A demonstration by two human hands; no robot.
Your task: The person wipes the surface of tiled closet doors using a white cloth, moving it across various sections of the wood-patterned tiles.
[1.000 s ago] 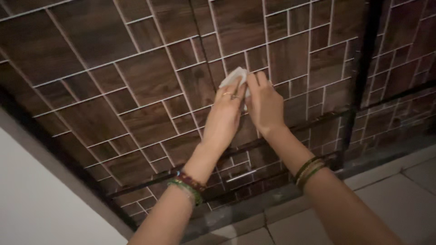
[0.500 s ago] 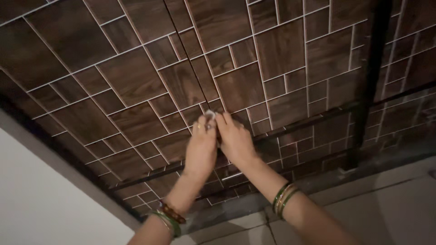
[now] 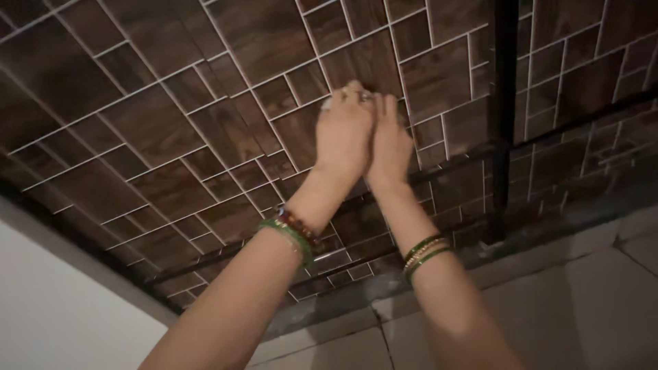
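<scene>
Two hands (image 3: 367,140) moved up-right, one white cloth (image 3: 327,104), brown panel (image 3: 157,130)

We find no packages, labels, signs or screens in view. We note only plain surfaces: none carries sticker, tag, printed panel or display.

Both hands press side by side against a dark wood-pattern panel (image 3: 205,123): left hand (image 3: 343,137) touching right hand (image 3: 391,147), a sliver of white cloth (image 3: 327,104) showing beneath the fingers.
</scene>
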